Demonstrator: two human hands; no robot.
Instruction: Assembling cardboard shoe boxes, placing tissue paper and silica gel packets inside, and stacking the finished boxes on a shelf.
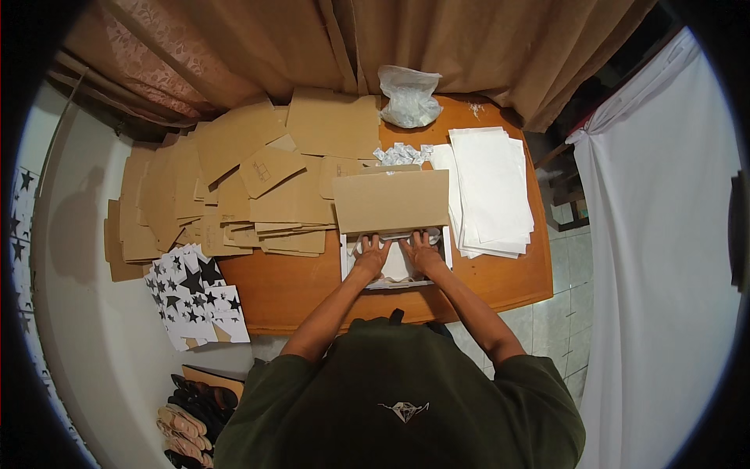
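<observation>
An open cardboard shoebox (391,202) stands at the table's front, its brown lid raised at the far side and its outer walls white. Both my hands reach inside it. My left hand (371,255) lies with fingers spread on white paper (397,262) in the box's left half. My right hand (423,254) presses on the same paper at the right, its fingers apart as well. Neither hand grips anything. Something pale shows at the far inner edge, too covered to name, and whatever lies under the paper is mostly hidden.
Flat brown cardboard pieces (258,172) pile up at the left of the wooden table (281,285). Star-printed cardboard (194,293) lies at its left edge. White sheets (491,191) are stacked at right. Small packets (402,154) and a plastic bag (410,98) sit behind the box. Shoes (195,414) stand lower left.
</observation>
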